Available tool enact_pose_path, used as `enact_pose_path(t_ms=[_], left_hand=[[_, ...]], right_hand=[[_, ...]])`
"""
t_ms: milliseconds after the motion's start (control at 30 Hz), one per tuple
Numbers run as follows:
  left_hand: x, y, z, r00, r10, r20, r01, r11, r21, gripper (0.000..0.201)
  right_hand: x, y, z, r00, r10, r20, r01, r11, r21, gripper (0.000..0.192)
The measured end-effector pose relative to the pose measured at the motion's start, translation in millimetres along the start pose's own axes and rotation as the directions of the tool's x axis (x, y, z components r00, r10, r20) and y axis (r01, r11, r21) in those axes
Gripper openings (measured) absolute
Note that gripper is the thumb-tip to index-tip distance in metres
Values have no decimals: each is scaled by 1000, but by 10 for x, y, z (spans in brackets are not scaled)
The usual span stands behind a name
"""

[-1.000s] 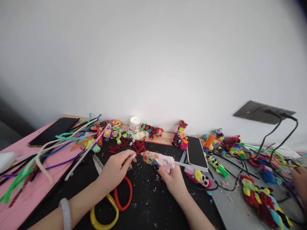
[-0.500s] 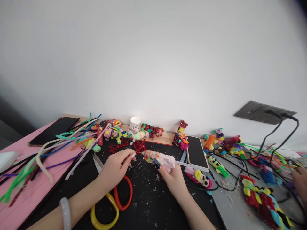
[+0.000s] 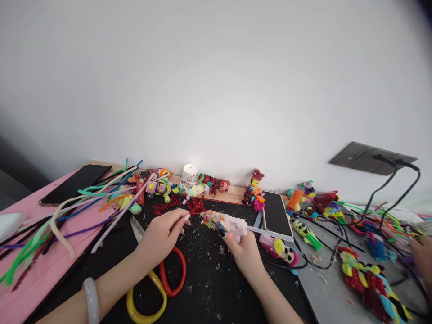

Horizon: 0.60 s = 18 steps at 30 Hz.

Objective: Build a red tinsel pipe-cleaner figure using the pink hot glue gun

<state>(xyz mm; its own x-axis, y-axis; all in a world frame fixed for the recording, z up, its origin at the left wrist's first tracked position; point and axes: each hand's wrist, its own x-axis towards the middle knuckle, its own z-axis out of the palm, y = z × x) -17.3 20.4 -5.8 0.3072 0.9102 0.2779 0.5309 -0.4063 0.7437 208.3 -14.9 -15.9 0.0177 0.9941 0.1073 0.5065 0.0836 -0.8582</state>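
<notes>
My right hand (image 3: pixel 245 253) grips a pink glue gun (image 3: pixel 225 222) covered in colourful stickers, its nozzle aimed left. My left hand (image 3: pixel 162 237) pinches something small at its fingertips, just left of the nozzle; what it is I cannot make out. Both hands hover over a black mat (image 3: pixel 209 283) strewn with small scraps. Red glitter pipe-cleaner pieces (image 3: pixel 189 205) lie just behind the hands.
Scissors with red and yellow handles (image 3: pixel 162 281) lie under my left wrist. Loose pipe cleaners (image 3: pixel 77 202) and a phone (image 3: pixel 74 183) cover the pink board at left. A second phone (image 3: pixel 276 215), pipe-cleaner figures (image 3: pixel 254 191), a candle (image 3: pixel 190 173), cables (image 3: pixel 381 189) and another person's hand (image 3: pixel 422 258) sit to the right.
The glue gun and my right hand have shifted slightly up and left. My left hand has barely moved.
</notes>
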Motion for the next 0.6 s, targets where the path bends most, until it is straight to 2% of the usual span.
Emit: enact_pose_path(t_ms=[600], left_hand=[[0,2,-5,1000,-6,-10,6,1000,-16,20]], right_hand=[[16,35,-6,999,-23,-30,23,1000,1,20]])
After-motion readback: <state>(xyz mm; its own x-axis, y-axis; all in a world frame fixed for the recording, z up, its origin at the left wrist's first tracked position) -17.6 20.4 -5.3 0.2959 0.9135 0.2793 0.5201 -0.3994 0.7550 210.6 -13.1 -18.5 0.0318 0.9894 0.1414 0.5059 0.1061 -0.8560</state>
